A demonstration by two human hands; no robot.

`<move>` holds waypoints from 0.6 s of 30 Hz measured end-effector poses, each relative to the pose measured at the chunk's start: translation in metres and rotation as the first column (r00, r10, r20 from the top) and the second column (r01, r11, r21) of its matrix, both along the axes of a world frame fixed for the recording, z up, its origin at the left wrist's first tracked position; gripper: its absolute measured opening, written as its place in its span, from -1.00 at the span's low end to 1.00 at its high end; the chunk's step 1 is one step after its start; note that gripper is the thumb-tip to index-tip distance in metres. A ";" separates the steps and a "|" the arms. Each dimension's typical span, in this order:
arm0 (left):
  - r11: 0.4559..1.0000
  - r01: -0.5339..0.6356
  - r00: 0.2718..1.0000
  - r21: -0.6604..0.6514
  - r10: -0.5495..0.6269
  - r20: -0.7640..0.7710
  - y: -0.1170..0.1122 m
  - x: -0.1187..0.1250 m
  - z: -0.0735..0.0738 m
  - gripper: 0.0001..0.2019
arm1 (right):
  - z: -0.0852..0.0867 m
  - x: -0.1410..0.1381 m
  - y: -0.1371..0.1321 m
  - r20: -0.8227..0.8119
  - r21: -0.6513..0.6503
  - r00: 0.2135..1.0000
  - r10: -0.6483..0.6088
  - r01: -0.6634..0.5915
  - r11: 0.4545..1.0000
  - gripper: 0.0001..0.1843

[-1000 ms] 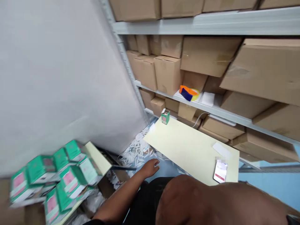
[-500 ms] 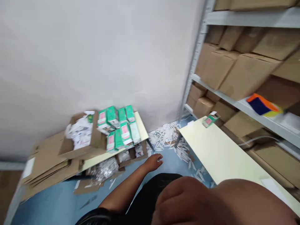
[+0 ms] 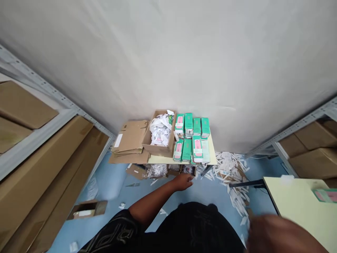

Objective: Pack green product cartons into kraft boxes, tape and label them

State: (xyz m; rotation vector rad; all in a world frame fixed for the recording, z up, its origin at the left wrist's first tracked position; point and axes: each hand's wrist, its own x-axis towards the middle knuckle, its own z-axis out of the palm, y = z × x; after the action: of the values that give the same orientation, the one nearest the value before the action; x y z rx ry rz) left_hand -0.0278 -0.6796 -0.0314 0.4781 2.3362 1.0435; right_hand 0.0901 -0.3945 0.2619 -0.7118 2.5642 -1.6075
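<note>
My left hand [image 3: 182,182] hangs in front of the small cream table [image 3: 213,154], below its front edge, with nothing visible in it. Its fingers are loosely bent, and a small gap shows at the tips. At the lower right my right hand [image 3: 276,233] is smeared by motion, so its fingers cannot be made out. It is nearest to the second cream table [image 3: 295,200]. On the small table, green boxes with pink panels [image 3: 198,146] stand in rows beside an open carton [image 3: 160,151] filled with crumpled white paper [image 3: 160,131].
Flattened cardboard [image 3: 131,135] lies at the small table's left end. Clear plastic wrap [image 3: 156,171] is underneath. White paper strips [image 3: 229,167] litter the blue floor. Shelves with cartons [image 3: 52,168] flank both sides. A green box [image 3: 326,195] lies on the right-hand table.
The view has swung left, so the small table now sits near the middle and the left shelf shows. My right hand has shifted to the lower right. My left hand stays low and loosely bent.
</note>
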 end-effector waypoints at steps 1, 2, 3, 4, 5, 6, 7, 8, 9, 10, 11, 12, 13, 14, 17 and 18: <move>1.000 -0.020 1.000 0.020 0.020 0.002 -0.003 -0.003 0.004 -0.77 | -0.003 -0.017 -0.005 -0.021 0.008 1.000 0.016 -0.015 1.000 -0.83; 0.998 -0.040 0.999 0.044 0.040 0.005 -0.005 -0.005 0.008 -0.76 | -0.010 -0.034 -0.010 -0.033 0.024 0.999 0.003 -0.003 1.000 -0.82; 0.996 -0.064 0.998 0.069 0.064 0.007 -0.006 -0.007 0.012 -0.75 | -0.021 -0.052 -0.014 -0.020 0.048 0.999 -0.039 0.040 0.998 -0.80; 0.992 -0.092 0.996 0.092 0.091 0.008 -0.007 -0.009 0.017 -0.74 | -0.036 -0.069 -0.017 0.018 0.084 0.993 -0.119 0.117 0.990 -0.75; 0.986 -0.123 0.992 0.113 0.123 0.010 -0.008 -0.012 0.022 -0.74 | -0.055 -0.085 -0.019 0.083 0.120 0.973 -0.213 0.203 0.972 -0.69; 0.978 -0.159 0.987 0.132 0.159 0.013 -0.010 -0.014 0.027 -0.73 | -0.075 -0.101 -0.020 0.174 0.147 0.952 -0.253 0.229 0.962 -0.64; 0.970 -0.195 0.981 0.146 0.195 0.014 -0.013 -0.015 0.032 -0.73 | -0.095 -0.116 -0.019 0.258 0.154 0.932 -0.256 0.222 0.963 -0.61; 0.960 -0.234 0.972 0.152 0.235 0.016 -0.016 -0.017 0.037 -0.72 | -0.115 -0.129 -0.019 0.319 0.158 0.915 -0.247 0.205 0.966 -0.59; 0.950 -0.274 0.961 0.152 0.274 0.017 -0.020 -0.019 0.041 -0.72 | -0.132 -0.142 -0.018 0.362 0.158 0.907 -0.216 0.169 0.973 -0.58; 0.939 -0.312 0.950 0.146 0.313 0.016 -0.024 -0.020 0.046 -0.72 | -0.147 -0.154 -0.018 0.385 0.155 0.907 -0.173 0.121 0.981 -0.57; 0.927 -0.350 0.936 0.137 0.352 0.013 -0.028 -0.021 0.049 -0.72 | -0.160 -0.166 -0.019 0.399 0.155 0.908 -0.125 0.067 0.986 -0.58; 0.912 -0.389 0.920 0.130 0.392 0.009 -0.032 -0.021 0.053 -0.73 | -0.169 -0.177 -0.021 0.407 0.159 0.910 -0.080 0.015 0.987 -0.59; 0.894 -0.429 0.902 0.126 0.432 0.004 -0.035 -0.021 0.056 -0.74 | -0.176 -0.188 -0.024 0.414 0.164 0.909 -0.040 -0.032 0.986 -0.60; 0.874 -0.469 0.881 0.124 0.473 0.000 -0.039 -0.021 0.060 -0.74 | -0.180 -0.198 -0.028 0.426 0.170 0.905 -0.005 -0.074 0.983 -0.61; 0.801 -0.586 0.807 0.128 0.591 -0.006 -0.046 -0.019 0.069 -0.73 | -0.187 -0.225 -0.046 0.473 0.158 0.877 0.088 -0.183 0.970 -0.62; 0.776 -0.617 0.783 0.129 0.623 -0.004 -0.049 -0.017 0.072 -0.72 | -0.188 -0.233 -0.053 0.487 0.143 0.865 0.121 -0.216 0.966 -0.62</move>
State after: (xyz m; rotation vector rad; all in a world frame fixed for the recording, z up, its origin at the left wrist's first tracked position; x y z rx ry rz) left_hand -0.0451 -0.7282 0.0409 -0.2753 2.5420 1.4828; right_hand -0.1425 -0.4473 0.0742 -0.4389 2.1886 -1.2615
